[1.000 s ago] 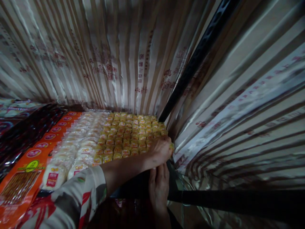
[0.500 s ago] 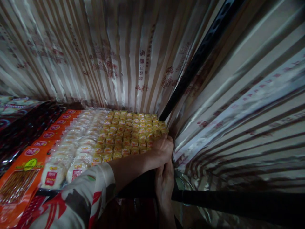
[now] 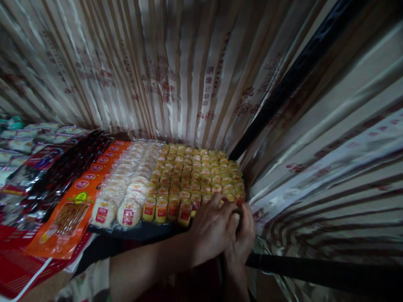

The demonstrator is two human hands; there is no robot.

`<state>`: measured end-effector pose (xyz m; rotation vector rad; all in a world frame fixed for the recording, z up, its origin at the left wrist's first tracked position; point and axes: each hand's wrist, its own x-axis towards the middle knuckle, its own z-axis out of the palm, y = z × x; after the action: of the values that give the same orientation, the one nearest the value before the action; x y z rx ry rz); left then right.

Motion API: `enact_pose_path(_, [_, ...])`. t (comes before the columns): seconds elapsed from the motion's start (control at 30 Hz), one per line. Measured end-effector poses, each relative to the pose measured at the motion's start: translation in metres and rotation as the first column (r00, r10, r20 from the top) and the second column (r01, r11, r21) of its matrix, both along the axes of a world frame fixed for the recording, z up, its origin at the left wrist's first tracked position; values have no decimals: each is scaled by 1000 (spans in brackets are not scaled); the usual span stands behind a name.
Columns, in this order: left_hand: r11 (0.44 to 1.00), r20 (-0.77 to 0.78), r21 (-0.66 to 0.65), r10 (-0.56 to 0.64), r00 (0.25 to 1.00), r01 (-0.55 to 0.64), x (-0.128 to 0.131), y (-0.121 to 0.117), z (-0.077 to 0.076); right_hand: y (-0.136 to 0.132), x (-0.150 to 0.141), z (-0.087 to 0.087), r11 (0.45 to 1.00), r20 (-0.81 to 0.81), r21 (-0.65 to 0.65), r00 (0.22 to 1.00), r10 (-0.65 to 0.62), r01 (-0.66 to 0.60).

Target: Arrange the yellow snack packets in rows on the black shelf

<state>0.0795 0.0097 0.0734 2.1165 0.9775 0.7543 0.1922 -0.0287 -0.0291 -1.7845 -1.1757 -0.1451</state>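
Observation:
Both my hands meet at the front right corner of a block of small yellow wrapped snack packets (image 3: 187, 172), set in tight rows on a dark shelf (image 3: 135, 233). My left hand (image 3: 214, 224) reaches across from the left, its fingers curled against the front packets. Beside it, my right hand (image 3: 242, 237) comes up from below with bent fingers, touching the left. Whatever lies between the fingers is hidden in shadow. Left of the yellow rows stand clear-wrapped round white crackers (image 3: 129, 214) in two columns.
Orange snack bags (image 3: 71, 214), dark glossy packets (image 3: 67, 170) and white packets (image 3: 23, 144) fill the left side. A red basket (image 3: 15, 260) sits low at left. A black post (image 3: 283, 96) rises behind the corner, before a pleated printed curtain (image 3: 185, 71).
The view has swung so the goods appear further right. My left hand has drawn back toward me, uncovering the front yellow packets. My right hand has risen beside it, fingers now bent.

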Motion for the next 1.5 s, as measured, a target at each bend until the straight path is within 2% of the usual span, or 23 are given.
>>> enact_pose_path(0.07, [997,-13,26,70,997,-70,-29,-8,-11,-7,-14,10,996,46,80,998,-39,35])
enact_pose_path(0.1, [994,-29,39,105,994,-104,-42,-11,-17,-10,-22,14,995,77,98,997,-11,3])
enact_pose_path(0.23, [956,-103,70,289,952,-283,-77,-15,-38,-17,-54,14,970,156,0,958,242,-245])
enact_pose_path(0.3, [946,-130,93,319,939,-309,-85,-16,-45,-15,-65,10,955,151,-72,943,297,-289])
enact_pose_path(0.43, [941,-163,143,329,930,-308,-87,-17,-55,-9,-74,0,931,105,-206,940,325,-300])
enact_pose_path(0.57, [940,-149,157,326,933,-303,-85,-17,-62,-7,-76,-3,928,45,-226,948,315,-297])
enact_pose_path(0.67, [942,-125,130,324,938,-309,-84,-17,-65,-7,-74,-2,925,-13,-211,947,320,-316])
enact_pose_path(0.8, [941,-91,7,337,937,-338,-82,-16,-62,-9,-70,-1,900,-105,-201,922,373,-387])
enact_pose_path(0.97, [934,-65,-123,330,942,-335,-80,-10,-53,-8,-69,-2,890,-179,-95,887,426,-447])
enact_pose_path(1.13, [923,19,-124,369,929,-364,-78,-9,-44,-9,-66,7,872,-198,-19,857,477,-489])
enact_pose_path(1.23, [917,82,-208,363,928,-341,-75,-9,-40,-13,-63,14,889,-160,2,877,453,-458])
enact_pose_path(1.3, [897,90,-290,372,924,-334,-71,-5,-36,-16,-61,16,922,-70,52,920,386,-383])
enact_pose_path(1.4, [880,109,-310,408,907,-358,-61,7,-25,-17,-55,17,979,27,152,991,133,-135])
enact_pose_path(1.47, [892,144,-299,394,908,-340,-50,18,-16,-17,-50,16,991,9,129,999,-40,38])
enact_pose_path(1.5, [904,167,-290,370,914,-313,-43,24,-12,-16,-47,15,992,-2,87,996,-86,86])
